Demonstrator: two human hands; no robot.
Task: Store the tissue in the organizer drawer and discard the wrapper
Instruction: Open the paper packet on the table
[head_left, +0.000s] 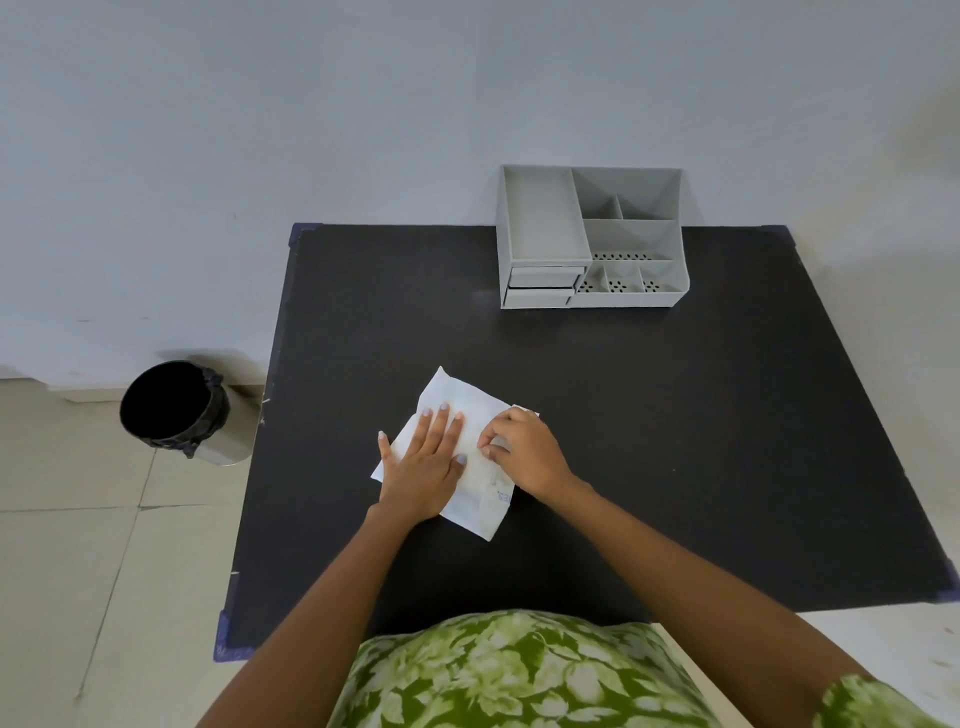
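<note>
A white tissue (451, 397) lies flat on the black table (675, 441), near its middle. A bit of clear wrapper with blue print (496, 506) shows at its near edge. My left hand (423, 460) rests flat on the tissue with fingers spread. My right hand (522, 449) pinches the tissue's right side with fingertips together. The grey organizer (589, 236) stands at the table's far edge. Its two small drawers (543, 286) sit at its front left, the upper one slightly out.
A round bin with a black liner (174, 408) stands on the tiled floor left of the table. The wall runs right behind the organizer. The table's near edge is against my body.
</note>
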